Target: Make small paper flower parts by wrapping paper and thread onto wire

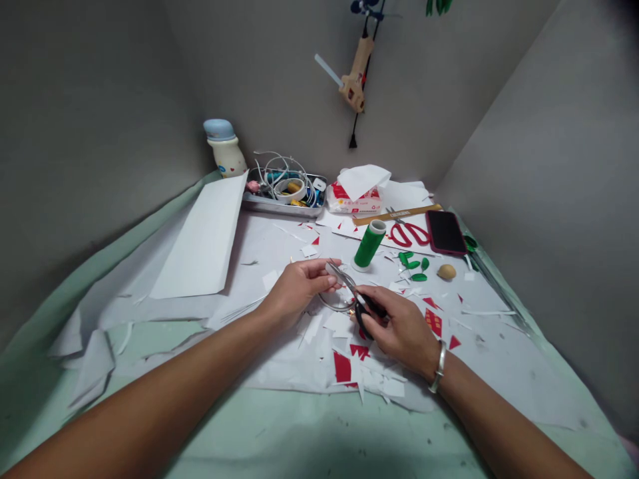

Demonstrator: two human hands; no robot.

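Note:
My right hand (402, 326) is wrapped round the black handles of a pair of scissors (355, 290). The blades point up and left, to the fingertips of my left hand (299, 286). Thumb and fingers of that left hand are pinched together at the blades; what they hold is too small to make out. Just below the blades shows a thin silvery ring (335, 306), partly hidden by my hands. Behind them a spool of green thread (369, 246) stands upright, leaning slightly. Red and white paper scraps (343, 367) lie beneath and around my hands.
At the back are a metal tray (284, 209) of cords and spools, a tissue pack (354, 198), red-handled scissors (410, 234) and a phone (446, 231). Green leaf-shaped pieces (419, 277) lie right of the spool. A folded white sheet (200, 239) rises at left. A glue gun (357, 76) hangs above.

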